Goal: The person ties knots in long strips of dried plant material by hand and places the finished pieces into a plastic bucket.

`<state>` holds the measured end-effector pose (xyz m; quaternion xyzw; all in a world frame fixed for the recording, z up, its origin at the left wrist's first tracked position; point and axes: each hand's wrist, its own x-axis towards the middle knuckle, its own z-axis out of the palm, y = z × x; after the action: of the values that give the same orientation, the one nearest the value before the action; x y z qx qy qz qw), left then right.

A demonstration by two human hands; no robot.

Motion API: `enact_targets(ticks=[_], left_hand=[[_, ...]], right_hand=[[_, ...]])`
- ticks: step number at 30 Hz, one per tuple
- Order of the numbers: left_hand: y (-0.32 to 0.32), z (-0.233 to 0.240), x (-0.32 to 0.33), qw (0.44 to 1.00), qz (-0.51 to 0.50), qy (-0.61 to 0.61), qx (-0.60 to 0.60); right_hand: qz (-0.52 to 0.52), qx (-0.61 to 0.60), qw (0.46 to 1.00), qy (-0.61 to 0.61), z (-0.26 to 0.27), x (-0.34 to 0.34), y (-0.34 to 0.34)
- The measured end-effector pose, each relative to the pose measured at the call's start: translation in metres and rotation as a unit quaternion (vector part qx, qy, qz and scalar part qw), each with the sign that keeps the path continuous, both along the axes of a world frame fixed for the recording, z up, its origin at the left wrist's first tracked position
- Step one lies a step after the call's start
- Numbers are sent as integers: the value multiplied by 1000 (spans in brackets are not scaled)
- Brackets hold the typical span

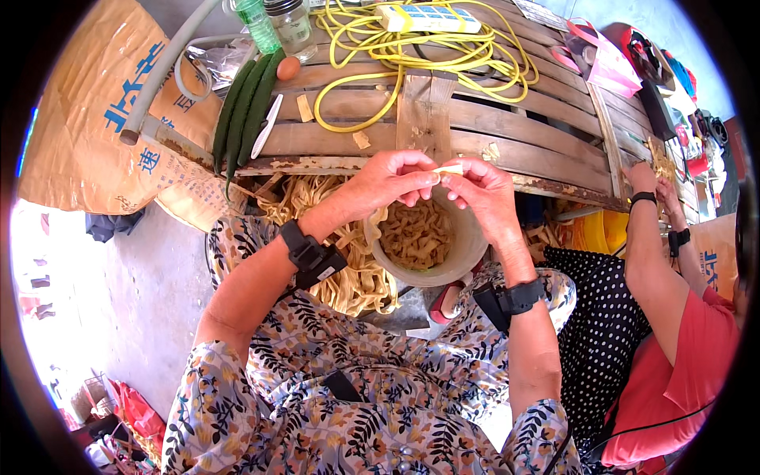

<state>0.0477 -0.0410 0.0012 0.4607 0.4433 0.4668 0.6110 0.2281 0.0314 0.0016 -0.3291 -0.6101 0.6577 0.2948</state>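
Between my two hands, over a white plastic bucket (475, 252), is a short pale yellow strip (449, 170), possibly tofu skin. My left hand (401, 178) pinches its left end; my right hand (482, 189) has thumb and fingers on its right end. Many small tan knotted pieces (415, 237) lie inside the bucket. Long tan strips (350, 282) hang in a heap to the bucket's left, beneath the table edge. Both my wrists wear black straps with small devices.
A slatted wooden table (356, 142) holds cucumbers (246, 113), an egg (288, 68), a white-handled knife or peeler (267, 126), a coiled yellow cord (386, 107) with a power strip (427, 19), and bottles. A co-worker's hands (644, 178) are at the right. Large brown paper sacks (77, 136) stand left.
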Motion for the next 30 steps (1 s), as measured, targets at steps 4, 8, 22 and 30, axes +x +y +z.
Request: enact_targets(ticks=[4, 8, 22, 30], left_hand=[[-6, -11, -16, 991, -79, -74, -78], [-12, -20, -12, 993, 31, 105, 33], [-16, -5, -5, 857, -51, 431, 278], [-4, -20, 6, 991, -32, -94, -92]], right_hand=[[20, 56, 998, 14, -2, 15, 10], [-15, 183, 982, -30, 2, 14, 11], [258, 9, 949, -180, -19, 9, -14], [207, -103, 966, 114, 11, 2, -19]])
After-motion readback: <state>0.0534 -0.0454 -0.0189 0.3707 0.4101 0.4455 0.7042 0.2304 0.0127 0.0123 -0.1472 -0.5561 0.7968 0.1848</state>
